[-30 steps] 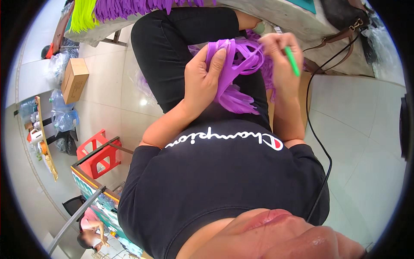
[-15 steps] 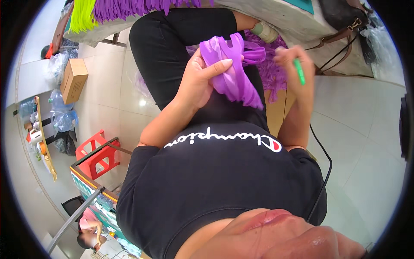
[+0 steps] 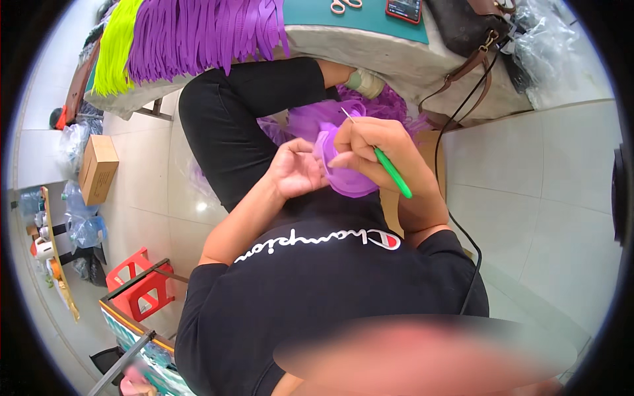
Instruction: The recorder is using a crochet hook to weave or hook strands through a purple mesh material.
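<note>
My right hand is closed around a slim green-handled tool. Its thin metal shaft sticks out past my knuckles; the kind of tip is too small to tell. The same hand is against a bundle of sheer purple fabric strips, which hangs in loops over my lap. My left hand lies beside the bundle, palm up, thumb apart, with its fingertips at the loops' edge. More purple strips are heaped beyond my hands, below the table, partly hidden.
On the cloth-covered table lie yellow-green strips, purple strips, scissors and a phone on a green mat. A brown bag sits at right. A black cable runs past my right arm. A red stool stands left.
My right hand has come left with the tool, from beside the bundle to against it. My left hand has loosened and turned palm up. The view has shifted, showing more of the table.
</note>
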`<state>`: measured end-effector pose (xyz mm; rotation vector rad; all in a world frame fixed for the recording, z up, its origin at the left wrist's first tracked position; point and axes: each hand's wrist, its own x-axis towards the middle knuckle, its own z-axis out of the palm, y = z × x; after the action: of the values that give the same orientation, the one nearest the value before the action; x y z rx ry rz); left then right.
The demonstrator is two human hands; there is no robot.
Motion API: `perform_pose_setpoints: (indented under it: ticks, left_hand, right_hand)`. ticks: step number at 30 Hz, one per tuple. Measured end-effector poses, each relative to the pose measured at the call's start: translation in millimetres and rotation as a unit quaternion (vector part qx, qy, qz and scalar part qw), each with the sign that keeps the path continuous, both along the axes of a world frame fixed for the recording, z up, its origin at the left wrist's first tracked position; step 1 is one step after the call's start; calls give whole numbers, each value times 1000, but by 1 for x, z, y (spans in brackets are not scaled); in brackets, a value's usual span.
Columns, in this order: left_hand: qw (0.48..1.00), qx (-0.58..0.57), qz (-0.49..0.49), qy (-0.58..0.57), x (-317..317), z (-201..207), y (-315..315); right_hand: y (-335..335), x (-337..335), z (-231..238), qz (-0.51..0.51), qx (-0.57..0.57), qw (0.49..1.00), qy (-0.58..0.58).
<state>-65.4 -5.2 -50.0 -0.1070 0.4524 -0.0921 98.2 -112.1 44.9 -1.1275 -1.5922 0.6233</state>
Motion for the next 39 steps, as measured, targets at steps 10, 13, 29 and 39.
perform_pose_setpoints:
  ticks: [10, 13, 29, 39]
  left_hand:
    - [997, 46, -12, 53, 15, -27, 25]
    - [992, -108, 63, -33, -2, -30, 38]
    - [906, 151, 257, -302, -24, 18, 29]
    - [926, 141, 243, -253, -26, 6, 30]
  right_hand:
    - [-15, 14, 48, -106, 81, 988, 72]
    - [-22, 24, 50, -145, 105, 973, 149]
    - [-8, 72, 17, -258, -17, 965, -48]
    - [-7, 73, -5, -244, -31, 969, -23]
